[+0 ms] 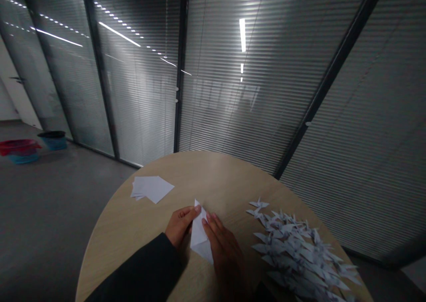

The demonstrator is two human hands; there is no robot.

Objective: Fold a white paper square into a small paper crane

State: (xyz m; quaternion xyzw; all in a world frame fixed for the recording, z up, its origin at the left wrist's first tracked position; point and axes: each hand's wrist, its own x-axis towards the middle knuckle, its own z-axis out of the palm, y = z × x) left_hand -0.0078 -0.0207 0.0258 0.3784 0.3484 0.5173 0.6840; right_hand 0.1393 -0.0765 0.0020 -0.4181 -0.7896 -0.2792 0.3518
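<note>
A partly folded sheet of white paper (200, 236), with a pointed tip at its far end, is between my hands over the round table. My left hand (181, 224) pinches the paper's left edge near that tip, thumb on top. My right hand (224, 244) lies along the paper's right side, its fingers stretched out and close together, fingertips touching the surface. Part of the paper's right edge is hidden beneath the right fingers. To the right of my right hand lies a heap of folded white paper cranes (296, 249).
A small stack of white paper sheets (151, 187) lies at the far left of the wooden table (213, 169). Behind the table stands a glass partition with blinds (233, 115). Two bins, one red-lined (21, 151) and one black-lined (53, 140), stand on the floor at left.
</note>
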